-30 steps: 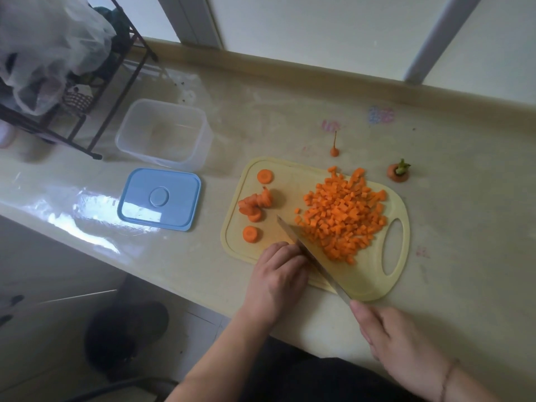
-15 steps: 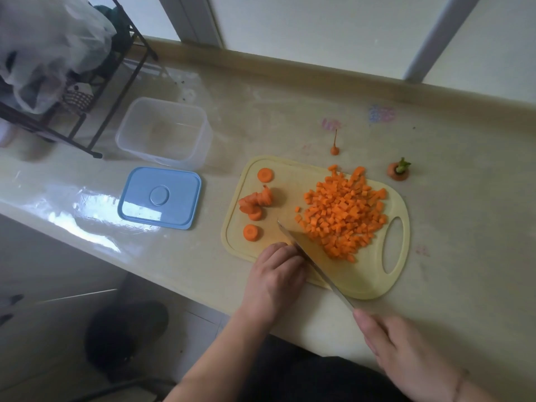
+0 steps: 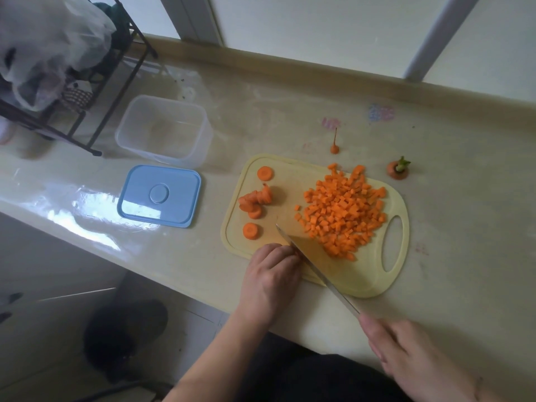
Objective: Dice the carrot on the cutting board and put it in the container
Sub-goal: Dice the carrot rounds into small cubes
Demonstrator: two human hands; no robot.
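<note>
A pale, glossy countertop (image 3: 290,117) ran along a light wall, with a black wire rack (image 3: 95,91) holding a crumpled plastic bag (image 3: 49,44) at its far left end. On it lay a yellow cutting board (image 3: 362,280) with its handle hole turned to the right, away from the working side. The diced carrot (image 3: 342,210) was heaped on the right half of the board, probably pushed there to keep the left half free for cutting, while a few uncut carrot rounds (image 3: 255,201) waited on the left half, some leaning on one another and two lying apart. The left hand (image 3: 271,274) sat at the near edge of the board with its fingers curled under, knuckles against the flat of the kitchen knife (image 3: 307,256); whether it pinned a piece of carrot beneath it could not be told. The right hand (image 3: 406,352) was wrapped round the knife handle off the board's near edge, so the blade slanted across the board with its tip toward the rounds, seemingly set for another cut. The clear plastic container (image 3: 200,132) stood open and empty well to the left of the board, its blue lid (image 3: 133,195) laid flat in front of it, ready to receive the dice. The trimmed carrot top (image 3: 397,172) and root tip (image 3: 334,146) sat on the counter beyond the board, apparently set aside as waste.
</note>
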